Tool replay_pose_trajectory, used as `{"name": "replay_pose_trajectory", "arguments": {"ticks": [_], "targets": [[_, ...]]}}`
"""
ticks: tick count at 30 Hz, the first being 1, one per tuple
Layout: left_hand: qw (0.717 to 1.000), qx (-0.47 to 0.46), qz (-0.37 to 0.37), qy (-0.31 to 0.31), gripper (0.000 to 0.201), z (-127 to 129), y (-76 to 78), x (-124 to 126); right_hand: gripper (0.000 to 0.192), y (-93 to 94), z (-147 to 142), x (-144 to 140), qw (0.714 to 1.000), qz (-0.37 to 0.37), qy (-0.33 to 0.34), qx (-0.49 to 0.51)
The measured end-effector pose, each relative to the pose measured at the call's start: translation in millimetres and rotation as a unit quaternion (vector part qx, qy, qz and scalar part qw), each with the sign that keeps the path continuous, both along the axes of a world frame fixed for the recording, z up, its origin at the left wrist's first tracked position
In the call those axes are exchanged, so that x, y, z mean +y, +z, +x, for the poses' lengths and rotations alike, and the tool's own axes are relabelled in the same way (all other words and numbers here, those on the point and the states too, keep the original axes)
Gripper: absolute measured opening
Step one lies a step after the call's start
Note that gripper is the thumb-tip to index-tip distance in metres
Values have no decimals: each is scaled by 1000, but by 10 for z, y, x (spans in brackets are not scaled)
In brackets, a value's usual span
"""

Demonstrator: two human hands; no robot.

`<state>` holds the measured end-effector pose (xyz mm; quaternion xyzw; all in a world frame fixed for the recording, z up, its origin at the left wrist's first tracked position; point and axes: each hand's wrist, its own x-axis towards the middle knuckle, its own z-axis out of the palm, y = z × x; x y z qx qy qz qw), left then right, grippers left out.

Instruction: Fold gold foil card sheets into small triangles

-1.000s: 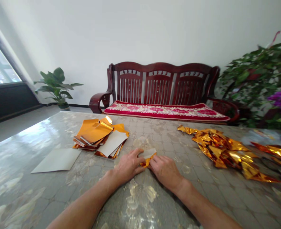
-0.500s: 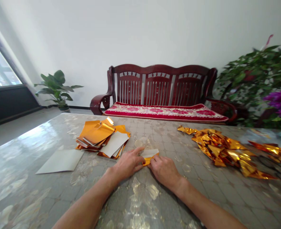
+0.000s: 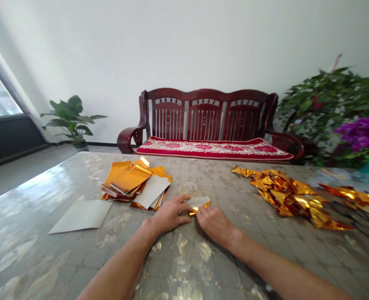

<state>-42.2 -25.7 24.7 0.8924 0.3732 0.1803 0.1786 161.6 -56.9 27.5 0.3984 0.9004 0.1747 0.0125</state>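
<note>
My left hand [image 3: 169,214] and my right hand [image 3: 214,222] meet on a small folded sheet of gold foil paper [image 3: 198,203] lying on the marbled table [image 3: 184,258]. Both hands pinch it; its white side faces up and a gold edge shows beneath. Just left of it lies a loose stack of gold and white sheets [image 3: 136,186]. To the right is a heap of folded gold foil pieces [image 3: 289,196].
A single white sheet [image 3: 82,215] lies flat at the left. More gold pieces [image 3: 350,194] and dark cords [image 3: 361,216] sit at the far right. Behind the table stand a wooden bench with a red cushion [image 3: 209,125], a potted plant [image 3: 70,121] and flowering plants [image 3: 343,112].
The view has tipped and shifted slightly. Both hands stay pinched on the folded sheet, pressing it a little flatter against the table; nothing else on the table has moved.
</note>
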Motion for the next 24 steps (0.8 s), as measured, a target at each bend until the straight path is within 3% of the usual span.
{"name": "replay_pose_trajectory", "arguments": {"ticks": [7,13,18,24], "targets": [[998,2,47,46,23,77,-91,40,21,-25,52,62,999,-6,-27,19],[994,15,102,37,23,128,-128,62,20,40,72,62,997,-28,-46,60],[994,-6,101,48,25,165,-159,83,14,84,56,69,992,-34,-65,104],[994,-44,80,56,16,156,-194,106,20,-78,70,126,990,27,-71,122]]}}
